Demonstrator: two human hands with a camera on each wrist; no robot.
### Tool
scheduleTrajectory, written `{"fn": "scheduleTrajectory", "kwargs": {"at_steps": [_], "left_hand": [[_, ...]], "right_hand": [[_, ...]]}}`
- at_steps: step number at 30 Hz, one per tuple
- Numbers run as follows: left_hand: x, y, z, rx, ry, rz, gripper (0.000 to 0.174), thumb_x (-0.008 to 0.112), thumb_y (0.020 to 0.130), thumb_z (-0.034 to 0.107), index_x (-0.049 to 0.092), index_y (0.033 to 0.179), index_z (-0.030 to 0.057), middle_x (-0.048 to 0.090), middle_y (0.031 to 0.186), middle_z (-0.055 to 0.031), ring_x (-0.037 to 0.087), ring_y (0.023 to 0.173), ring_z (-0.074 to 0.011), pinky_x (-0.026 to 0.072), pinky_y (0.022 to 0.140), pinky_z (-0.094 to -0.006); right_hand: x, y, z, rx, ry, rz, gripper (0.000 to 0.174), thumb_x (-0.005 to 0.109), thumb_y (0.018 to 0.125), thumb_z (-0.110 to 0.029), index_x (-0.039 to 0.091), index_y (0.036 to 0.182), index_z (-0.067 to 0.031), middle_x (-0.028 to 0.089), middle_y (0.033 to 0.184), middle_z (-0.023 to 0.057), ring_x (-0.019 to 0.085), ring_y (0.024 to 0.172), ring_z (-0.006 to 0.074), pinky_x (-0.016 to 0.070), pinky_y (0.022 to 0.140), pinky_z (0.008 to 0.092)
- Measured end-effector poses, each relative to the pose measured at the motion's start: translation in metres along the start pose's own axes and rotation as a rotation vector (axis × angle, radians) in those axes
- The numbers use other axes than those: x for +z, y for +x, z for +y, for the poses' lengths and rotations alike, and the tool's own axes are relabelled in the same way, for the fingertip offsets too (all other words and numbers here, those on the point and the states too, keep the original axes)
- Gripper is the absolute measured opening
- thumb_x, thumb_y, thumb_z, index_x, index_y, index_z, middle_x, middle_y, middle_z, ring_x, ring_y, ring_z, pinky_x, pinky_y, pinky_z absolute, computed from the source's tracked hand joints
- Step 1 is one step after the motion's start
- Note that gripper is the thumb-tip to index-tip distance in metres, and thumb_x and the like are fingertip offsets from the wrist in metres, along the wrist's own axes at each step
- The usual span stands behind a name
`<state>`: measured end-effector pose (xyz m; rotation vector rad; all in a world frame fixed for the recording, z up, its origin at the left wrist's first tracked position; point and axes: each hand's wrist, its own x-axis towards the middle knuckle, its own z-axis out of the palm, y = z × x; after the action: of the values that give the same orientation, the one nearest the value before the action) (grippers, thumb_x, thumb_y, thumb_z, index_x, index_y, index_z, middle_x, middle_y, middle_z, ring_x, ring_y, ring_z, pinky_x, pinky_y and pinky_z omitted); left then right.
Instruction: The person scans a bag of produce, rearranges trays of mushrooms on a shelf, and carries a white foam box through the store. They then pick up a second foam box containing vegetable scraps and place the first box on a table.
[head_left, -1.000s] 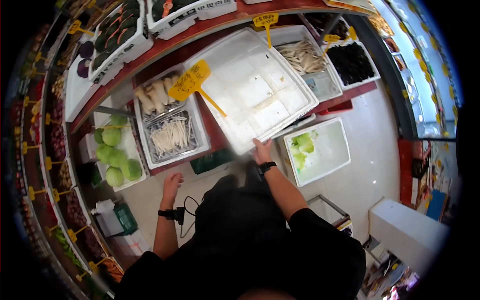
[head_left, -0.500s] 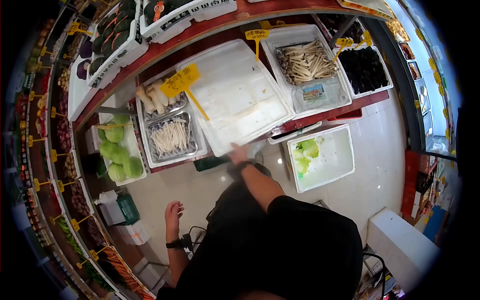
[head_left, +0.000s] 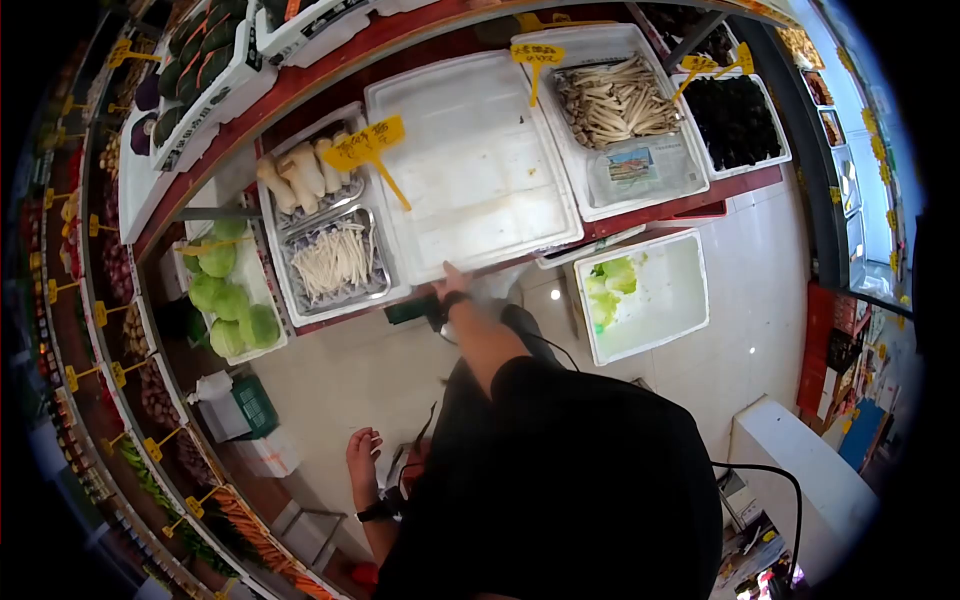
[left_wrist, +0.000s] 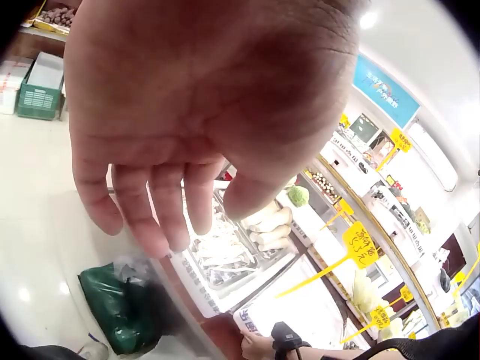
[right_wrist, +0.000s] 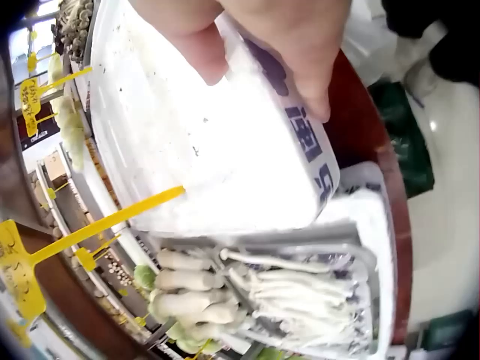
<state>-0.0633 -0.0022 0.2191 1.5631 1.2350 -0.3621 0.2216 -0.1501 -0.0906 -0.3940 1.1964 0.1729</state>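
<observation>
My right hand grips the near rim of a shallow white foam box on the red shelf. In the right wrist view the thumb is inside the rim and the fingers lie over the printed outer wall. Only a few dark specks and stains show on the box floor. A yellow price tag stands at the box's left side. My left hand hangs low beside my body, holding nothing; in the left wrist view its fingers are loosely bent.
Left of the box, a foam tray holds thick king oyster mushrooms and thin white mushrooms. To its right are brownish mushrooms and a dark-filled box. Cabbages sit at left. A foam box with lettuce stands lower right.
The foam box has turned and shifted left and back, so it now lies squarer between the mushroom trays. My right hand moved left with it. My left hand has dropped lower.
</observation>
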Motion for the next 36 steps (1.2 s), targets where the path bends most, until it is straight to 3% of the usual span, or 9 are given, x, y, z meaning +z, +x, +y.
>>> {"fn": "scheduleTrajectory", "kwargs": {"at_steps": [2,5,8,12,18,21,25,31,36], "left_hand": [[0.001,-0.005,0.001,-0.010,-0.017,0.019,0.022,0.048,0.093,0.024,0.056,0.108,0.0096,0.061,0.101,-0.0011,0.058,0.088,-0.0108,0.0432,0.074,-0.0263],[0.005,-0.005,-0.004,-0.020,-0.058,0.027,0.023,0.048,0.093,0.024,0.057,0.108,0.0089,0.061,0.101,-0.0016,0.058,0.087,-0.0109,0.0437,0.074,-0.0263],[0.008,0.000,-0.013,-0.044,-0.118,0.009,0.024,0.049,0.093,0.024,0.057,0.109,0.0081,0.062,0.101,-0.0022,0.058,0.087,-0.0111,0.0442,0.072,-0.0257],[0.009,0.015,-0.010,-0.043,-0.102,0.004,0.025,0.051,0.092,0.026,0.057,0.109,0.0076,0.062,0.101,-0.0028,0.058,0.086,-0.0107,0.0437,0.069,-0.0230],[0.009,0.028,0.010,-0.040,-0.070,-0.007,0.026,0.051,0.091,0.025,0.058,0.109,0.0088,0.063,0.101,-0.0015,0.058,0.088,-0.0103,0.0416,0.068,-0.0235],[0.005,0.037,0.007,-0.006,-0.085,0.016,0.026,0.051,0.090,0.025,0.059,0.109,0.0088,0.063,0.100,-0.0014,0.058,0.088,-0.0102,0.0420,0.069,-0.0241],[0.001,0.060,-0.006,0.004,-0.092,0.029,0.028,0.051,0.090,0.026,0.058,0.109,0.0073,0.063,0.099,-0.0017,0.059,0.086,-0.0112,0.0426,0.069,-0.0250],[-0.010,0.122,-0.012,0.077,-0.070,-0.018,0.030,0.052,0.089,0.029,0.059,0.109,0.0069,0.064,0.096,-0.0026,0.060,0.083,-0.0112,0.0434,0.067,-0.0254],[-0.035,0.226,-0.013,0.118,-0.062,0.036,0.031,0.051,0.089,0.028,0.059,0.109,0.0054,0.064,0.094,-0.0042,0.060,0.082,-0.0125,0.0454,0.067,-0.0278]], "right_hand": [[0.000,0.001,-0.017,-0.039,-0.146,0.071,0.076,0.068,0.078,-0.006,0.022,0.139,-0.0117,0.045,0.126,0.0143,0.046,0.113,0.0317,0.0488,0.084,0.0458],[-0.023,0.052,-0.021,-0.002,-0.397,-0.065,0.067,0.064,0.082,-0.006,0.026,0.137,-0.0091,0.048,0.121,0.0143,0.051,0.106,0.0318,0.0493,0.083,0.0469],[-0.040,0.090,-0.037,0.286,-0.752,-0.227,0.058,0.061,0.087,-0.017,0.030,0.134,-0.0037,0.053,0.119,0.0157,0.057,0.100,0.0328,0.0503,0.082,0.0461],[-0.025,0.067,-0.070,0.366,-0.866,-0.247,0.063,0.040,0.094,-0.047,0.038,0.126,0.0071,0.059,0.111,0.0205,0.062,0.092,0.0371,0.0522,0.074,0.0451],[-0.012,0.070,-0.115,0.265,-1.240,-0.131,0.040,0.044,0.089,-0.027,0.053,0.098,0.0101,0.063,0.087,0.0249,0.065,0.070,0.0344,0.0549,0.056,0.0434],[-0.018,0.096,-0.128,-0.045,-1.608,-0.226,0.027,0.046,0.082,-0.016,0.057,0.077,0.0080,0.062,0.066,0.0187,0.060,0.050,0.0270,0.0512,0.045,0.0367],[-0.035,0.112,-0.157,-0.059,-1.765,-0.392,0.025,0.042,0.085,-0.016,0.060,0.093,-0.0008,0.062,0.068,0.0099,0.060,0.051,0.0221,0.0464,0.045,0.0342],[-0.025,0.070,-0.166,-0.060,-1.574,-0.303,0.028,0.038,0.088,-0.011,0.053,0.112,-0.0068,0.063,0.080,0.0098,0.060,0.059,0.0184,0.0448,0.047,0.0310],[0.015,0.031,-0.123,0.005,-1.462,-0.481,0.032,0.044,0.088,-0.014,0.052,0.117,-0.0042,0.063,0.096,0.0102,0.063,0.076,0.0199,0.0506,0.067,0.0312]]}}
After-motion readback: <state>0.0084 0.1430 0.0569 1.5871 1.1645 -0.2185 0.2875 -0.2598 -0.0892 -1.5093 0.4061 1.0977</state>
